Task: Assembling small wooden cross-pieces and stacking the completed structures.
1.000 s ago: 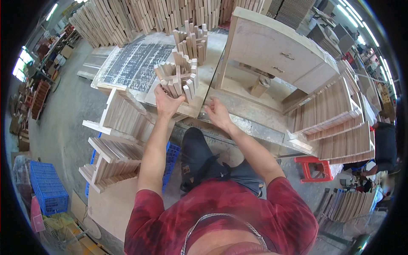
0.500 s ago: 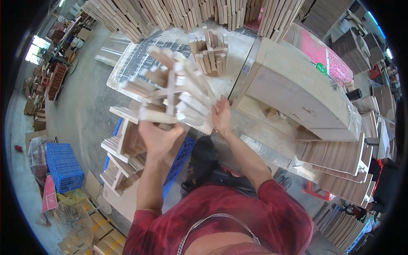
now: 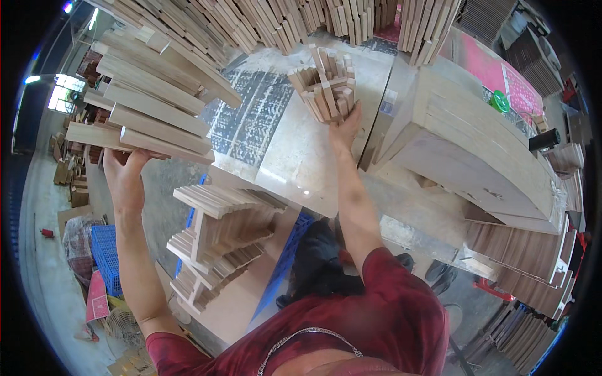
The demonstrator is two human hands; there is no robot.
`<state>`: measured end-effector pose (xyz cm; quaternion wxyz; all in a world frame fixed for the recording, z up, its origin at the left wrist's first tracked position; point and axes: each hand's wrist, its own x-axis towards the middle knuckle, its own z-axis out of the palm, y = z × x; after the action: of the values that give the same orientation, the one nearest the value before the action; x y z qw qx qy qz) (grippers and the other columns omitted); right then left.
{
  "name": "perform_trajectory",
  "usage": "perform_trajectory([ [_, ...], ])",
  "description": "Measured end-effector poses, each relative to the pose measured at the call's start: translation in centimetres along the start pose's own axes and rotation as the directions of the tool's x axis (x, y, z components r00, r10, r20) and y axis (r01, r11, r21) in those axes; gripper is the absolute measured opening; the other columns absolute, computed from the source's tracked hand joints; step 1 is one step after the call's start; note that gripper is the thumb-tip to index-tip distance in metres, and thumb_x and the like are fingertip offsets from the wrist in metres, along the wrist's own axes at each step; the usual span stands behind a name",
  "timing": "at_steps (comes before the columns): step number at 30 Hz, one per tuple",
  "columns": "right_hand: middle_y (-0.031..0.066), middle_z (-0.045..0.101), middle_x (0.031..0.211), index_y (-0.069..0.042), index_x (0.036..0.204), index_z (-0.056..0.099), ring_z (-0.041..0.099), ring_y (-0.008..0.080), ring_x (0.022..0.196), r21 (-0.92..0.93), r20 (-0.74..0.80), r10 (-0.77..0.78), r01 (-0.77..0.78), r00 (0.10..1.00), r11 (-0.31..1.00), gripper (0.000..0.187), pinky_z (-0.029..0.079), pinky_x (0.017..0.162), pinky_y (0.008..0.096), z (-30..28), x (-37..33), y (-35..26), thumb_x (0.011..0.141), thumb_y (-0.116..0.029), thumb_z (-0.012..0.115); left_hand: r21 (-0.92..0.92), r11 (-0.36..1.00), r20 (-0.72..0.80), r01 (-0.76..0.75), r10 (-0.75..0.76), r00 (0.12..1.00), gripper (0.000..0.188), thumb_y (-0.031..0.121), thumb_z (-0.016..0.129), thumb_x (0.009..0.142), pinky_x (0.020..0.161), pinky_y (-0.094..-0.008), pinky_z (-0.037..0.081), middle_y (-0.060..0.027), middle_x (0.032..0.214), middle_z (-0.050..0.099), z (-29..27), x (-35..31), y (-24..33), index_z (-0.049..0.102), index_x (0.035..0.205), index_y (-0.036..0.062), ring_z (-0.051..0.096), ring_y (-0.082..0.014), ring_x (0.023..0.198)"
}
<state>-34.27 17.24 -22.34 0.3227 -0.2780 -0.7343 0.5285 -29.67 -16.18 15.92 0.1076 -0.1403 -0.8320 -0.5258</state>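
Note:
At the left, my left hand (image 3: 127, 175) grips the near end of a large bundle of pale wooden strips (image 3: 147, 103). The strips lie lengthwise in stepped layers beside the table's left edge; what bears their far ends is hidden. My right arm reaches forward over the worktable (image 3: 301, 166). There my right hand (image 3: 345, 130) is against the lower right side of a smaller bundle of wooden sticks (image 3: 323, 94), its fingers partly hidden behind the wood. This bundle stands on the table, with one stick laid across its upper part.
Tall rows of wooden strips (image 3: 269, 25) line the table's back. A large pale curved machine housing (image 3: 476, 144) stands at the right. Near the table's front left, stacked wooden pieces (image 3: 219, 232) rest over a blue crate (image 3: 285, 269). Another blue crate (image 3: 105, 254) sits on the floor.
My left hand and the large bundle have swung left and away from the table's middle. My right hand has left that bundle and moved forward to the smaller one.

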Motion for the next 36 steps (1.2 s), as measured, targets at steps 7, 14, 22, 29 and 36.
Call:
perform_trajectory([
  [7,0.0284,0.036,0.146,0.006,0.154,0.02,0.036,0.0426,0.137,0.372,0.101,0.111,-0.141,0.989,0.918,0.089,0.03,0.117,0.0469,0.2,-3.0,-0.1,0.077,0.002,0.066,-0.083,0.992,0.117,0.097,-0.087,0.989,0.04,0.016,0.064,0.089,0.083,-0.0355,0.055,-0.0078,0.11,0.065,-0.4,0.7,-4.0,0.054,0.125,0.0013,0.066,-0.0189,0.095],
  [14,0.0287,0.03,0.147,0.006,0.152,0.018,0.035,0.0449,0.134,-0.2,0.113,-0.138,0.158,0.984,0.967,0.1,0.032,0.116,0.0483,-2.6,-2.5,-2.8,0.074,-0.013,0.077,-0.136,0.986,0.123,0.098,-0.081,0.989,0.04,0.016,0.063,0.088,0.082,-0.0368,0.055,-0.0088,0.105,0.065,-0.9,-0.3,-5.4,0.055,0.123,-0.0003,0.066,-0.019,0.09],
  [22,0.0264,0.036,0.139,0.008,0.149,0.022,0.038,0.0424,0.131,-0.046,0.191,-0.132,0.143,0.973,0.989,0.098,0.035,0.114,0.0429,-3.6,-1.4,-4.3,0.074,-0.018,0.079,-0.146,0.985,0.13,0.094,-0.075,0.989,0.045,0.016,0.062,0.086,0.081,-0.0371,0.058,-0.0111,0.11,0.066,-1.9,-2.7,-4.6,0.052,0.127,-0.0025,0.069,-0.0213,0.095],
  [29,0.0242,0.043,0.133,0.008,0.139,0.034,0.049,0.037,0.123,-0.057,0.167,-0.095,0.106,0.981,0.993,0.093,0.042,0.106,0.0408,-3.6,-1.5,-4.8,0.067,-0.022,0.085,-0.184,0.981,0.165,0.067,-0.036,0.986,0.05,0.017,0.068,0.087,0.082,-0.0365,0.057,-0.0136,0.112,0.067,-2.9,-3.4,-3.7,0.052,0.128,-0.0056,0.068,-0.0217,0.097],
  [36,0.0225,0.057,0.118,0.007,0.131,0.042,0.062,0.0346,0.106,0.011,0.248,-0.162,0.165,0.955,0.986,0.094,0.053,0.09,0.0414,-6.5,-5.8,-5.4,0.056,-0.026,0.089,-0.073,0.995,0.183,-0.067,0.079,0.98,0.047,0.014,0.069,0.083,0.085,-0.0328,0.055,-0.0117,0.109,0.068,-1.3,-2.2,-1.4,0.056,0.123,-0.0059,0.068,-0.0193,0.097],
])
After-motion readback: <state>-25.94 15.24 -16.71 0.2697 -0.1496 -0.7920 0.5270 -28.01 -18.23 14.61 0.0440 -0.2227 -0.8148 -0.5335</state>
